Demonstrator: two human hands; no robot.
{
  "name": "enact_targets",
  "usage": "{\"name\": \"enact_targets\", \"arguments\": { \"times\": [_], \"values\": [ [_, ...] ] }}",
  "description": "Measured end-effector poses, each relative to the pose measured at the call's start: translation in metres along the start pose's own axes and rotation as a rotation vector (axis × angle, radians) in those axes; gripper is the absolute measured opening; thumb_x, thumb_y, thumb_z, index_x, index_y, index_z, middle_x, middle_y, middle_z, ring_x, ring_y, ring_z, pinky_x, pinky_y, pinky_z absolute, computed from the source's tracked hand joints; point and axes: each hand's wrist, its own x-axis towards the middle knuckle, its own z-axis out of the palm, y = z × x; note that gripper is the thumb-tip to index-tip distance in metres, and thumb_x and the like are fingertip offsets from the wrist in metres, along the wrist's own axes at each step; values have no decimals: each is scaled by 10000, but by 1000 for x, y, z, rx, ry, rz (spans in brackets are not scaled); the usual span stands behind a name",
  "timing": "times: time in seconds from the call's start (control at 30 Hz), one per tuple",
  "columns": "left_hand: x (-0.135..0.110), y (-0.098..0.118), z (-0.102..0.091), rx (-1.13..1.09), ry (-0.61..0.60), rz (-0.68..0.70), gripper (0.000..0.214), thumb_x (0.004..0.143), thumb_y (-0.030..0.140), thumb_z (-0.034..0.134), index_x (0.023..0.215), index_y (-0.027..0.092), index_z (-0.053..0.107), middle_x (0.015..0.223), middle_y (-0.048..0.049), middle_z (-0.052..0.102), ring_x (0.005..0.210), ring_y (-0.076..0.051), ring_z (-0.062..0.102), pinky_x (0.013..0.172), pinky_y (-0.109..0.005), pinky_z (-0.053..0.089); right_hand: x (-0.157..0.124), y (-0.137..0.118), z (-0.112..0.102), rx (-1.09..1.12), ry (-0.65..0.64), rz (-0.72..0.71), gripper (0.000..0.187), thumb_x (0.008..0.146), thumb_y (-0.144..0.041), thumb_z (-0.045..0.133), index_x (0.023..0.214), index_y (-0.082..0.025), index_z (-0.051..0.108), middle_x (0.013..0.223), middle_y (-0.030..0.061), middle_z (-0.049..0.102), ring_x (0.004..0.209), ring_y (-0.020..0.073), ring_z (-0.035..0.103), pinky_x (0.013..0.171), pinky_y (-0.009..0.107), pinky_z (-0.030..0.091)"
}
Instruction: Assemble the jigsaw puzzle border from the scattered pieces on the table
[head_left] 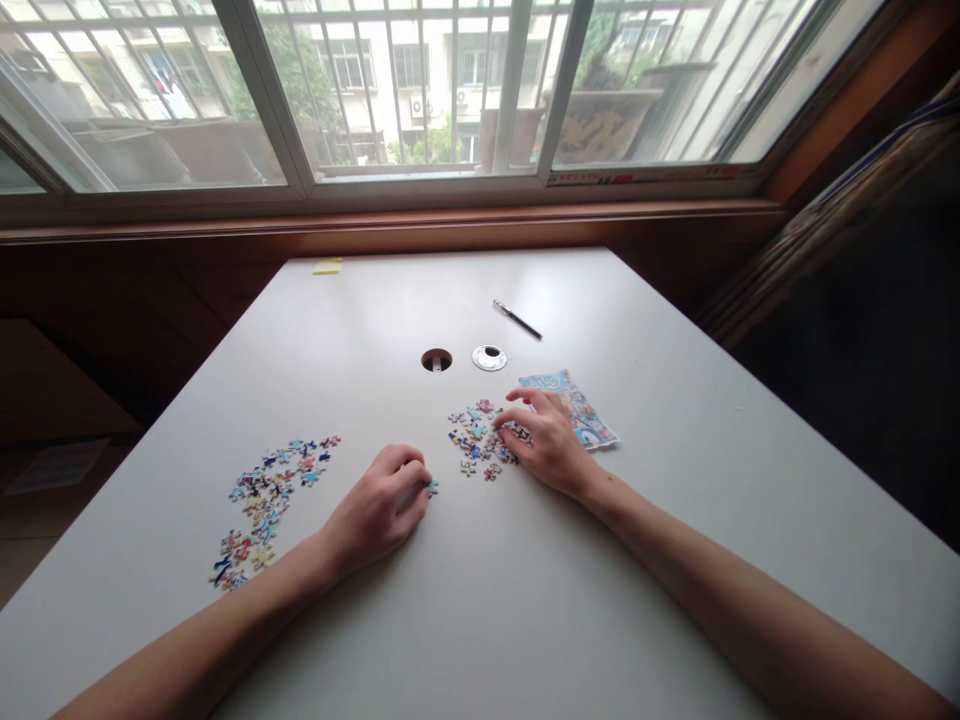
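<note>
My left hand [388, 500] rests on the table with its fingers curled round a light blue jigsaw puzzle piece [433, 487]; only the piece's edge shows past the fingertips. My right hand [546, 440] is over the right edge of a small pile of jigsaw puzzle pieces [474, 435], its fingers bent and apart, the fingertips at the pieces. Nothing can be seen gripped in it, and part of the pile is hidden beneath. Partly behind that hand lies a colourful printed picture sheet [589, 415]. A longer, curved heap of puzzle pieces [262, 500] spreads to the left of my left hand.
A black pen [517, 319] lies farther back on the white table [480, 620]. There is a round cable hole [436, 360] in the tabletop, with a silver round cover [489, 357] beside it. A yellow sticky note [328, 266] is at the far left edge, below the barred window.
</note>
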Motion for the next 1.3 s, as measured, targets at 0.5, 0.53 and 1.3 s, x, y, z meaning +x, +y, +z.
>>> {"name": "enact_targets", "arguments": {
  "times": [0.5, 0.53, 1.3],
  "values": [
    [1, 2, -1, 9, -10, 7, 113, 930, 125, 498, 971, 200, 572, 1067, -89, 574, 1024, -218, 556, 921, -368, 495, 0, 0, 0, 15, -7, -59, 225, 913, -175, 629, 959, -327, 789, 1212, 60, 629, 1136, 292, 512, 996, 490, 411],
    [2, 1, -1, 11, -12, 6, 114, 929, 124, 500, 973, 200, 572, 1070, -89, 574, 1027, -218, 557, 925, -367, 495, 0, -1, -1, 12, -5, -56, 192, 915, -199, 636, 942, -315, 786, 1197, 63, 635, 1127, 292, 518, 993, 489, 409],
    [1, 0, -1, 5, -17, -2, 118, 930, 121, 503, 978, 208, 568, 1078, -85, 565, 1040, -219, 559, 933, -365, 490, 2, 7, 3, 122, 39, 37, 334, 770, -41, 528, 934, -245, 735, 1068, 72, 633, 1047, 274, 552, 963, 464, 432]
  ]
}}
